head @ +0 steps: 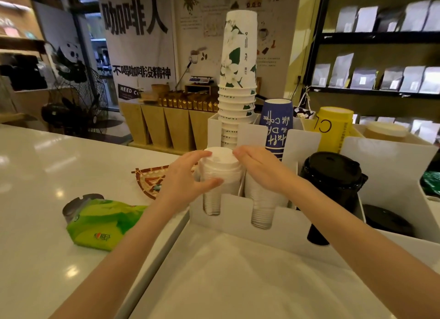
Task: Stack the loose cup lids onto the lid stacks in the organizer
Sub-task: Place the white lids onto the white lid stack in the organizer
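Both hands, left (188,175) and right (259,167), are pinching a white lid (221,159) onto the organizer's (281,220) left-corner stack (220,178); probably seating it, next press flat.

a glossy white bench (47,175) carries a green tissue pack (102,223) near its right edge, a woven fan-shaped mat (152,178) behind it, and a white organizer (238,221).

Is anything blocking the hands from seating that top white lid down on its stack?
Nothing visible. The left hand and right hand flank the white lid atop the lid stack; nothing lies between.
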Action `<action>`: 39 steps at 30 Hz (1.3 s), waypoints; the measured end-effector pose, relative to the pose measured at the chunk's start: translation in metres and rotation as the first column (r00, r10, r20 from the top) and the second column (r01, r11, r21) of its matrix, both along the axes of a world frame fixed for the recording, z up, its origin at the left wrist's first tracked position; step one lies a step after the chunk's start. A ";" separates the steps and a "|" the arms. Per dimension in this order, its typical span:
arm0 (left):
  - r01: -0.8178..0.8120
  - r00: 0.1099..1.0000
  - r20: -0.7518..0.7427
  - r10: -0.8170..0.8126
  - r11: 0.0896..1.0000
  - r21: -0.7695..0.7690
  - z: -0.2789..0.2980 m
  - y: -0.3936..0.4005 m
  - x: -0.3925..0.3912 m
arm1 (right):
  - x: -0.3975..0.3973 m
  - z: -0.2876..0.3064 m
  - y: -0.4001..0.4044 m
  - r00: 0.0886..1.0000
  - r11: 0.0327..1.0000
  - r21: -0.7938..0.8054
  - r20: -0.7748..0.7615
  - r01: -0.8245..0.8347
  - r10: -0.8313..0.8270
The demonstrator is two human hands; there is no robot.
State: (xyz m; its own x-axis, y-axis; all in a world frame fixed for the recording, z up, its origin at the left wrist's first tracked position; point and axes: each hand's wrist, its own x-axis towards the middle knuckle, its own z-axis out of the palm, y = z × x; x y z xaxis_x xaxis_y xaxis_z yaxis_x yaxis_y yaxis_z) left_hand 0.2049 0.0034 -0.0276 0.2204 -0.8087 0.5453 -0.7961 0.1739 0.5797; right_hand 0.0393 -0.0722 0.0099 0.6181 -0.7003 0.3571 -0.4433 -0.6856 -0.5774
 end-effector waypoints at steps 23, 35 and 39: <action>-0.056 0.981 0.190 0.028 0.988 0.141 -0.016 -0.018 0.007 | 0.010 -0.011 -0.007 0.936 0.983 -0.147 -0.318 0.109 -0.151; 0.062 0.994 0.055 -0.094 0.904 0.422 0.013 -0.021 0.015 | 0.008 -0.011 -0.003 0.863 0.954 -0.295 -0.470 0.045 -0.186; 0.033 0.990 0.108 -0.094 0.885 0.464 0.022 -0.024 0.012 | -0.007 0.006 0.010 0.939 0.969 -0.240 -0.316 0.061 -0.137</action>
